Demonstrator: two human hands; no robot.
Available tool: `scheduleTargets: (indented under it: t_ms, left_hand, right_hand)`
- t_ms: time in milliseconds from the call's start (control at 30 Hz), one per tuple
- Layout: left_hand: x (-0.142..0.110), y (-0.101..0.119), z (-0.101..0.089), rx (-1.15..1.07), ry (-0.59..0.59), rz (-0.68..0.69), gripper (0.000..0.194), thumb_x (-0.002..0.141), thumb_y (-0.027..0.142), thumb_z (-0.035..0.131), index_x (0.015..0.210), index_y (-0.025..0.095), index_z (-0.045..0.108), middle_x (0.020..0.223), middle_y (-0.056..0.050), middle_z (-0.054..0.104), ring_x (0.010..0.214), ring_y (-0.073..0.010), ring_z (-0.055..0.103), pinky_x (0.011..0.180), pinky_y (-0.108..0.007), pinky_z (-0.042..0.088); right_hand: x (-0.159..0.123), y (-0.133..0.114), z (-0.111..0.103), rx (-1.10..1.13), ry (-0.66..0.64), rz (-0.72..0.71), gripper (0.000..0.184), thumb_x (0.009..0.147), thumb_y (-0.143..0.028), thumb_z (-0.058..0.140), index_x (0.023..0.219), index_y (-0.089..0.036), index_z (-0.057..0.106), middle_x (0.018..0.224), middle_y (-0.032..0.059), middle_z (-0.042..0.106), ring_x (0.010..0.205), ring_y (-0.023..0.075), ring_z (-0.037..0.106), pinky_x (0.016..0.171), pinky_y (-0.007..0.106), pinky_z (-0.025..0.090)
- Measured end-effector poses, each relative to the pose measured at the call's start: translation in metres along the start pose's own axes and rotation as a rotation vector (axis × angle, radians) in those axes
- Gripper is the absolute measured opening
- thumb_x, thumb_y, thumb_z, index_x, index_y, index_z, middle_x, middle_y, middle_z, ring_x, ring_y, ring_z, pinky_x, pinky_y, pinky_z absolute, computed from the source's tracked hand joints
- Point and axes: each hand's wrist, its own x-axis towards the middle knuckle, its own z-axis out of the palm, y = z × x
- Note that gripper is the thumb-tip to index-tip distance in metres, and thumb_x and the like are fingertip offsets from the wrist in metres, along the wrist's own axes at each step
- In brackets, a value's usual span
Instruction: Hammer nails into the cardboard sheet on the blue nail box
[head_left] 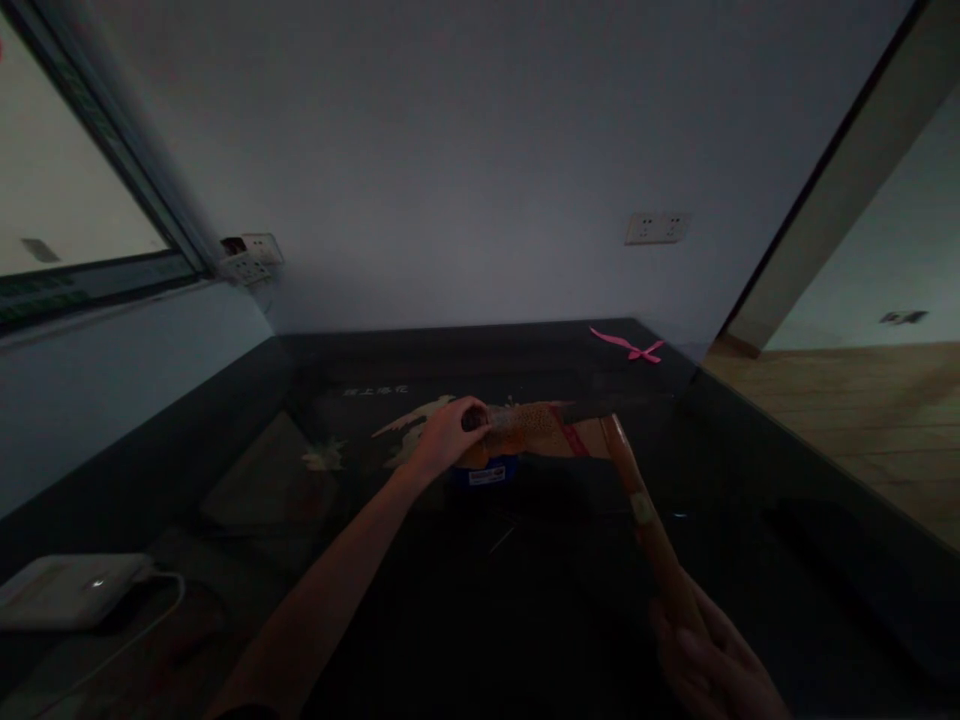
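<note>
The scene is dim. My left hand [448,433] reaches forward over a dark glass-topped table [570,560] and is closed on the left end of a spotted brown, partly unrolled sheet [536,431]. Under that sheet sits a small blue container [486,472] with a white label. My right hand [711,663], low at the right, is wrapped round the near end of a long wooden stick [643,510]. The stick runs up and away to the sheet's right edge, which has a red band [574,440].
A pink ribbon [630,347] lies at the table's far right corner. A white box with a cable [67,590] sits at the near left. Wall sockets [656,228] are on the back wall, others [251,257] by the window. Wooden flooring [847,410] lies to the right.
</note>
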Motion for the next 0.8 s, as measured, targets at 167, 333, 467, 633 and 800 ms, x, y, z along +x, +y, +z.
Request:
scheduleTargets:
  t_ms: [167,333,467,633,800]
  left_hand:
    - [-0.023,0.03,-0.031,0.104,0.2,0.087,0.023,0.078,0.024,0.056,0.1,0.017,0.054,0.095,-0.006,0.061,0.09,-0.0158,0.057,0.083,-0.029,0.044]
    - [-0.067,0.061,-0.024,0.19,-0.171,0.167,0.013,0.082,0.027,0.049,0.089,0.019,0.057,0.08,-0.001,0.062,0.074,-0.0132,0.058,0.072,-0.026,0.044]
    - [-0.087,0.064,0.005,0.318,-0.502,0.037,0.013,0.08,0.032,0.054,0.083,0.019,0.058,0.08,-0.001,0.063,0.072,-0.0145,0.059,0.061,-0.024,0.043]
    - [-0.091,0.06,0.028,0.427,-0.611,-0.042,0.014,0.078,0.031,0.055,0.083,0.018,0.057,0.088,-0.005,0.063,0.078,-0.0191,0.061,0.062,-0.027,0.045]
    - [-0.094,0.058,0.035,0.537,-0.678,-0.056,0.014,0.081,0.016,0.044,0.084,0.014,0.058,0.089,-0.011,0.063,0.082,-0.0233,0.061,0.068,-0.033,0.046]
  right_hand:
    - [0.001,0.013,-0.016,0.045,-0.154,0.023,0.063,0.067,-0.042,0.07,0.124,-0.034,0.047,0.052,-0.0071,0.045,0.029,-0.0011,0.021,0.028,0.01,0.02]
    - [0.006,0.025,-0.025,0.17,-0.257,0.053,0.068,0.061,-0.033,0.077,0.122,-0.04,0.049,0.065,-0.0027,0.057,0.036,0.0016,0.041,0.032,0.009,0.03]
    - [0.005,0.023,-0.019,0.248,-0.305,0.08,0.066,0.057,-0.031,0.08,0.117,-0.042,0.054,0.063,-0.0042,0.057,0.036,0.0007,0.042,0.032,0.008,0.029]
    - [-0.002,0.016,-0.007,0.245,-0.297,0.057,0.055,0.061,-0.028,0.078,0.111,-0.04,0.059,0.063,-0.0044,0.057,0.034,-0.0011,0.038,0.031,0.007,0.028]
    - [0.003,0.016,-0.014,0.236,-0.283,0.06,0.056,0.061,-0.026,0.079,0.111,-0.04,0.058,0.065,-0.0032,0.06,0.034,-0.0012,0.038,0.031,0.006,0.025]
